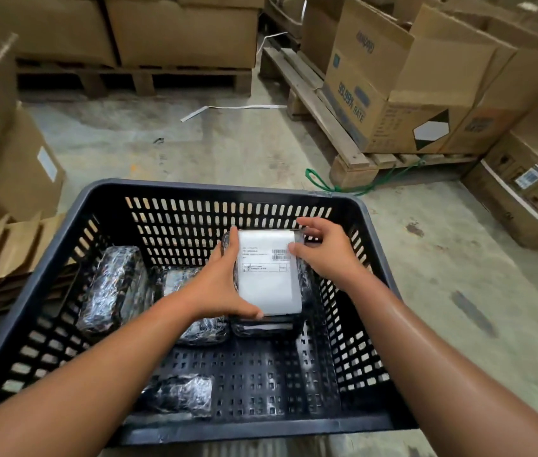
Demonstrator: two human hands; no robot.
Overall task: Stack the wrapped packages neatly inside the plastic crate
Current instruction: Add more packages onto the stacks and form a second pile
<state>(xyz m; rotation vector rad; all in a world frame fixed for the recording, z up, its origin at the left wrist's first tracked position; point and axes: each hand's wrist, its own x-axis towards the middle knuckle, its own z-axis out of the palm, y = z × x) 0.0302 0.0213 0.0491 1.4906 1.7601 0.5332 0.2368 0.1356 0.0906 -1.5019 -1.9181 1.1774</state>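
Note:
A black slotted plastic crate (63,272) sits on the floor before me. Both hands hold one wrapped package with a white shipping label (266,278) at the crate's far right, above another wrapped package (264,328). My left hand (225,285) grips its left edge and my right hand (323,249) its top right corner. A black wrapped package (112,288) lies at the far left, another (201,328) sits in the middle partly under my left arm, and a small one (178,394) lies near the front wall.
Cardboard boxes on wooden pallets (350,159) stand behind and to the right. Flattened cardboard (0,255) is stacked left of the crate. A green strap (337,188) lies on the concrete floor just beyond the crate's far right corner.

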